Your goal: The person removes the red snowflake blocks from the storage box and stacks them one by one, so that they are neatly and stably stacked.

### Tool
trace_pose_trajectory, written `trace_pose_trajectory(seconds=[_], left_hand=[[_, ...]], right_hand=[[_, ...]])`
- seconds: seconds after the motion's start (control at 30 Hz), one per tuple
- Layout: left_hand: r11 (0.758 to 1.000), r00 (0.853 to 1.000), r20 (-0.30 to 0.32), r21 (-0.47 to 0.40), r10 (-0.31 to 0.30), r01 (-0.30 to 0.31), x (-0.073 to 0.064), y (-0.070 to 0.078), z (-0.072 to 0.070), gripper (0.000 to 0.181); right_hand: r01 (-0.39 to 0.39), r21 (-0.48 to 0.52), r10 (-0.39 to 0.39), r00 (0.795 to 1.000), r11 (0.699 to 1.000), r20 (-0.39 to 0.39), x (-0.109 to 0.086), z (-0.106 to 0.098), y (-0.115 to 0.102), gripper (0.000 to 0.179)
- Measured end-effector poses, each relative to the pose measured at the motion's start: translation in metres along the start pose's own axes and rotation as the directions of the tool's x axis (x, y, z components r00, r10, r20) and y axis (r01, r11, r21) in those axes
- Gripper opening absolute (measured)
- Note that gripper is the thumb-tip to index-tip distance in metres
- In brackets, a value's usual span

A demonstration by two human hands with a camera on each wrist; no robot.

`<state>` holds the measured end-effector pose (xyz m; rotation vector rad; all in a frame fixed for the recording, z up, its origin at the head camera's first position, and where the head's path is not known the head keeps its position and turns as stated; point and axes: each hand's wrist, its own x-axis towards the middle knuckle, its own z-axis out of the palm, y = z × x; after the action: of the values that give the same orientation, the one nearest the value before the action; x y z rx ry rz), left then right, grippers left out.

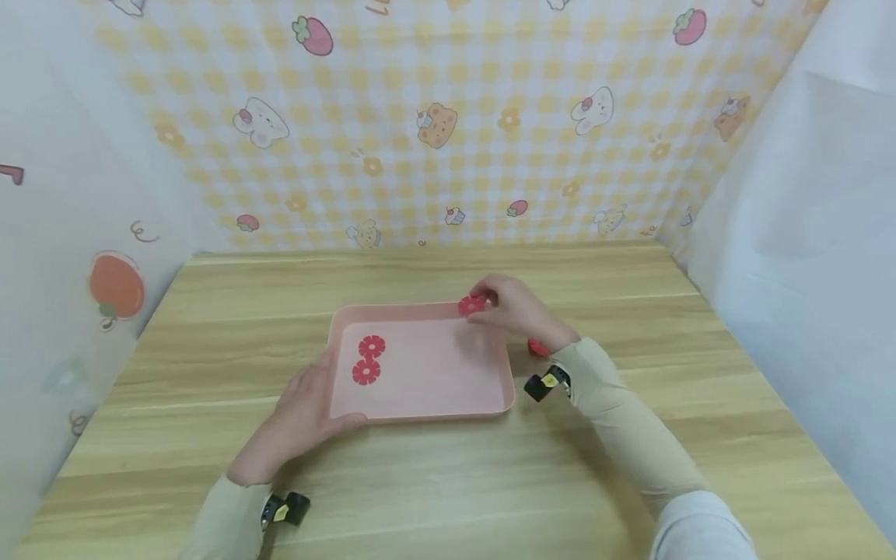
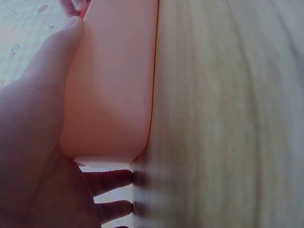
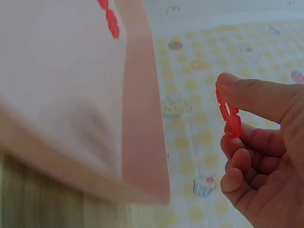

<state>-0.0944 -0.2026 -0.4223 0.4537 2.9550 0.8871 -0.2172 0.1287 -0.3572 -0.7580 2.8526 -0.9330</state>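
My right hand [image 1: 514,307] pinches a red interlocking disc [image 3: 229,113], notched around its rim with a hole in the middle, between thumb and fingers over the back right of a pink tray [image 1: 434,389]. In the right wrist view the disc is nearly edge-on, apart from the tray wall. Two similar red discs [image 1: 372,346] lie touching or joined in the tray's left part. My left hand [image 1: 301,408] rests against the tray's front left corner. Its thumb lies along the front rim, while the straight fingers reach down the left side, tips at the tabletop in the left wrist view.
Another red piece [image 1: 538,348] lies on the wooden table [image 1: 434,482] to the right of the tray, partly hidden by the right forearm. A checked cloth [image 1: 420,179] with cartoon prints hangs behind the table, and pale sheets [image 1: 805,233] hang at both sides.
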Motion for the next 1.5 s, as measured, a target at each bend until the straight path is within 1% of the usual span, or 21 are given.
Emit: trace_pose_trajectory(seconds=[0.17, 0.3, 0.4, 0.5, 0.63, 0.8, 1.0, 1.2, 1.33, 1.5], left_hand=[[1.0, 1.0, 0.004, 0.005, 0.012, -0.012, 0.002, -0.001, 0.0, 0.121], [1.0, 1.0, 0.002, 0.009, 0.021, -0.021, 0.002, -0.002, 0.001, 0.12], [1.0, 1.0, 0.004, 0.013, 0.022, -0.022, 0.0, -0.002, 0.0, 0.12], [1.0, 1.0, 0.006, 0.019, 0.021, -0.021, 0.0, -0.001, 0.0, 0.12], [1.0, 1.0, 0.002, 0.005, 0.021, -0.021, -0.001, 0.0, 0.0, 0.119], [1.0, 1.0, 0.0, -0.007, 0.028, -0.028, -0.002, 0.0, 0.0, 0.118], [1.0, 1.0, 0.015, -0.002, 0.013, -0.013, -0.001, 0.001, -0.001, 0.119], [1.0, 1.0, 0.019, -0.007, 0.016, -0.015, -0.002, 0.001, -0.003, 0.119], [1.0, 1.0, 0.018, -0.006, 0.012, -0.012, -0.002, 0.001, -0.003, 0.119], [1.0, 1.0, 0.012, -0.008, 0.021, -0.021, 0.0, 0.0, -0.002, 0.119]], right_hand=[[-0.036, -0.003, 0.036, 0.998, 0.999, -0.057, -0.021, -0.01, 0.025, 0.034], [-0.076, 0.006, 0.076, 0.994, 0.997, -0.076, -0.039, -0.015, 0.044, 0.032], [-0.095, 0.007, 0.095, 0.993, 0.995, -0.076, -0.051, -0.017, 0.056, 0.033], [-0.091, 0.008, 0.091, 0.993, 0.996, -0.073, -0.06, -0.018, 0.068, 0.034], [-0.076, 0.001, 0.076, 0.995, 0.997, -0.062, -0.07, -0.015, 0.08, 0.033], [-0.097, -0.011, 0.097, 0.994, 0.995, -0.041, -0.078, -0.009, 0.092, 0.033], [-0.102, 0.023, 0.102, 0.994, 0.995, -0.027, -0.083, -0.007, 0.095, 0.034], [-0.128, 0.016, 0.129, 0.991, 0.992, -0.02, -0.083, -0.01, 0.091, 0.038], [-0.122, 0.024, 0.122, 0.992, 0.992, -0.024, -0.076, -0.014, 0.081, 0.04], [-0.097, 0.01, 0.097, 0.995, 0.995, 0.003, -0.062, -0.016, 0.068, 0.037]])
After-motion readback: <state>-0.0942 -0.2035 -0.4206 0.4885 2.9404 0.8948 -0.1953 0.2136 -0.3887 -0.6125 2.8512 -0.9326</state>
